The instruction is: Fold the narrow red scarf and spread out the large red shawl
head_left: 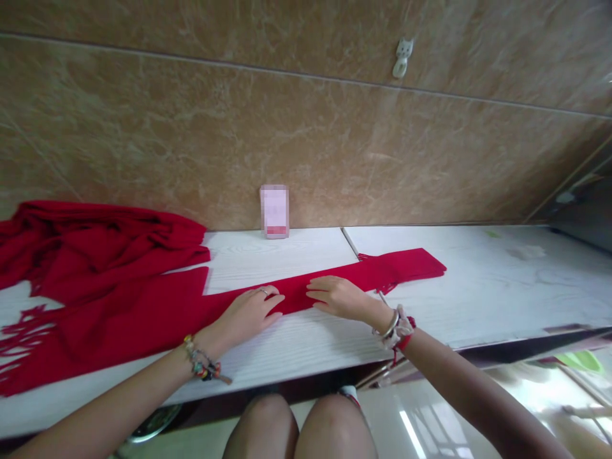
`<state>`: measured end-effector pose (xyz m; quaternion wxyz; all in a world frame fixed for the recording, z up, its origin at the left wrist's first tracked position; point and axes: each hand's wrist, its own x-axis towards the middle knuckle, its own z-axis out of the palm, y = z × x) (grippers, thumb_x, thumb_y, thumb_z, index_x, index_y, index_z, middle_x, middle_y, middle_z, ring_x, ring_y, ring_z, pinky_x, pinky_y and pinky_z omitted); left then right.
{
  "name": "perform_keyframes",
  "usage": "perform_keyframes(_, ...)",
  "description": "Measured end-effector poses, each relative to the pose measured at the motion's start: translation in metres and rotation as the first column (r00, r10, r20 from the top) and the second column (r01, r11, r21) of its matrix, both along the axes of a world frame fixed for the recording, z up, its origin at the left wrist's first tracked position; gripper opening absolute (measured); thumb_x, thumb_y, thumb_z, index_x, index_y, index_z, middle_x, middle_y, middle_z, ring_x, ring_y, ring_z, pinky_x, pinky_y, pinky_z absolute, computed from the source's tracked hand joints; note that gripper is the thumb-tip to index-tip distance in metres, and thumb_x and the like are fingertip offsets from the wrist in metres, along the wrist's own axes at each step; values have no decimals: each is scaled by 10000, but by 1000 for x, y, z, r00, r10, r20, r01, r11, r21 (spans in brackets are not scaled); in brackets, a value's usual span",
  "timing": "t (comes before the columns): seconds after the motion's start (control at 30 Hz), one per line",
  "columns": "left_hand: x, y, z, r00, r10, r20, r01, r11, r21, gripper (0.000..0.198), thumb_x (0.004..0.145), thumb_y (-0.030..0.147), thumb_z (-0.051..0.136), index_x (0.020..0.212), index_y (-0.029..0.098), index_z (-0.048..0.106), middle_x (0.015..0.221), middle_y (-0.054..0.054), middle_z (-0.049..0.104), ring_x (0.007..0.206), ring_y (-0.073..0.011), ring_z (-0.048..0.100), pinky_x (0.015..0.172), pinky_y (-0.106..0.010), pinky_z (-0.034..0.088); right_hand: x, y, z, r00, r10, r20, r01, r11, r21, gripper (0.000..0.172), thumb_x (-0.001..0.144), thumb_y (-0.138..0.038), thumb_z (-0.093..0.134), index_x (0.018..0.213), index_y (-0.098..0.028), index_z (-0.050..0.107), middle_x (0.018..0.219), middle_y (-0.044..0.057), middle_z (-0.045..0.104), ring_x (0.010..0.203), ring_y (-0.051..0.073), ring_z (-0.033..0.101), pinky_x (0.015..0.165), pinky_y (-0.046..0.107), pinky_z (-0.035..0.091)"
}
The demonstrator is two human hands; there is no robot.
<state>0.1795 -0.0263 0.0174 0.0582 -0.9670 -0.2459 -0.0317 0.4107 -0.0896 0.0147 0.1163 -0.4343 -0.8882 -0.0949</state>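
A red fringed scarf (296, 299) lies lengthwise across the white wood-grain tabletop (306, 357). Its middle and right stretch is folded into a narrow band, while its left part spreads wider, with loose tassels at the far left. My left hand (251, 312) rests palm-down on the band, fingers stretched out and a ring on one of them. Just to the right, my right hand (337, 296) lies flat on the same band, fingertips pointing left. Neither hand grips the cloth. Past my right hand, the folded end shows some fringe sticking out at its edges.
More red cloth (105, 239) is heaped at the back left. A phone-like pink object (275, 211), its face blurred, leans on the brown marbled wall (306, 140). A white cat-shaped hook (403, 58) is fixed to that wall. A green item (581, 361) is below the table at right.
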Motion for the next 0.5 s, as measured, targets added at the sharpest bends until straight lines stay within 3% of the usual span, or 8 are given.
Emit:
perform_keyframes(0.23, -11, -2, 3, 993, -90, -80, 100, 987, 124, 289, 781, 64, 493, 1026, 165, 608, 949, -70, 630, 875, -191, 589, 715, -282, 492, -2, 1, -7, 993, 66, 99, -68, 997, 25, 283, 847, -126, 429, 1071, -107, 602, 1040, 108, 657, 938, 183, 608, 795, 312, 500)
perform_keyframes(0.5, -16, 0, 20, 997, -26, -74, 33, 996, 84, 227, 814, 75, 415, 884, 159, 613, 817, -53, 601, 697, -162, 589, 582, -253, 479, -4, -1, -6, 996, 27, 80, -32, 997, 67, 285, 864, -133, 403, 1078, -100, 589, 1015, 128, 661, 894, 175, 622, 773, 299, 504)
